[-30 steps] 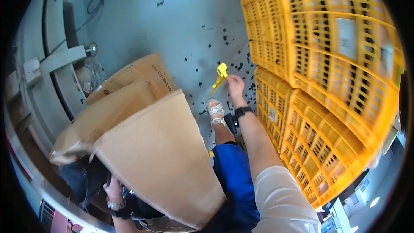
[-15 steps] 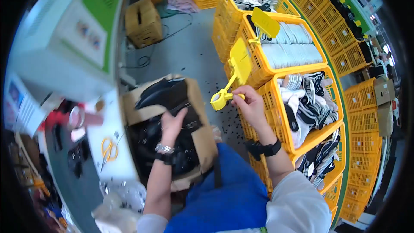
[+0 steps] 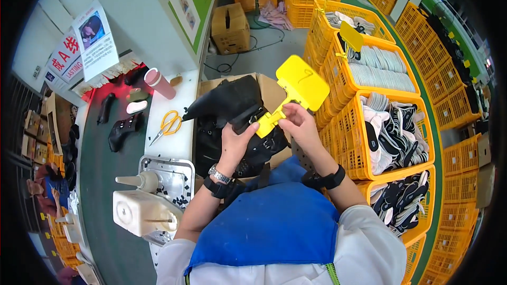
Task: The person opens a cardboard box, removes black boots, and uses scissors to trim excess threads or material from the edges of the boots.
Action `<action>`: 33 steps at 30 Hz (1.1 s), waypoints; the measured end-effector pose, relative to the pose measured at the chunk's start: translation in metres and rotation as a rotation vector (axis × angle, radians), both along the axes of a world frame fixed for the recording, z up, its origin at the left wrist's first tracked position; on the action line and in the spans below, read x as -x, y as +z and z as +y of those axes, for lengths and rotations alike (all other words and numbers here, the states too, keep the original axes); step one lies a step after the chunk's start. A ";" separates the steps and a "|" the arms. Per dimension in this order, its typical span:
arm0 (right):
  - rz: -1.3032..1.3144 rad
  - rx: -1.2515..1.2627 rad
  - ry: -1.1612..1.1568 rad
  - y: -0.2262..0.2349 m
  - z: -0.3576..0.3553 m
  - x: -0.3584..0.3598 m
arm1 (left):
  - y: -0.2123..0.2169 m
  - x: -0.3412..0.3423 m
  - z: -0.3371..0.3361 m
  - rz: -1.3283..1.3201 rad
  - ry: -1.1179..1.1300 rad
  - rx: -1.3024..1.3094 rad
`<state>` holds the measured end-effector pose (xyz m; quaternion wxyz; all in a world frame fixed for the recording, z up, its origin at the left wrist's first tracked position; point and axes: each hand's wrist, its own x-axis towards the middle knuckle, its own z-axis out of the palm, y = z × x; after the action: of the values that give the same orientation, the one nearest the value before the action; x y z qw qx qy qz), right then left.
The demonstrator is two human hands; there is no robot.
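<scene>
A black boot [image 3: 227, 97] is raised at the top of an open cardboard box [image 3: 272, 91], its toe pointing left. My left hand [image 3: 236, 145] is closed on the boot's near edge, with the thumb beside a yellow plastic clip tag [image 3: 303, 82]. That tag has a broad flat plate and a clip at its lower end, which lies against the boot. My right hand [image 3: 301, 126] pinches the tag near the clip. More black boots [image 3: 211, 145] lie in the box below. Whether the clip bites on the boot is hidden.
To the left, orange-handled scissors [image 3: 170, 123] and a pink tumbler [image 3: 160, 83] stand on a white ledge. Nearer is a metal tray [image 3: 185, 171] with small black pieces and a white container [image 3: 142, 214]. Yellow crates [image 3: 338, 132] of insoles line the right side.
My left hand has come up from inside the box with the boot. My right hand has brought the yellow clip tag to the boot. The view has shifted toward the left bench.
</scene>
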<state>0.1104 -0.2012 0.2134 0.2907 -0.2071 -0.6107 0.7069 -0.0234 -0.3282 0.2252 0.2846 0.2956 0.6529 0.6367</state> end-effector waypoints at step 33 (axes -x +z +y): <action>-0.783 -0.738 -0.920 -0.139 0.191 -0.238 | -0.037 -0.004 -0.002 0.254 -0.031 0.332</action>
<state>0.3483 -0.0098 0.0742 0.3702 -0.5711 -0.7206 0.1325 -0.0196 -0.3304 0.1881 0.2547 0.3324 0.7748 0.4735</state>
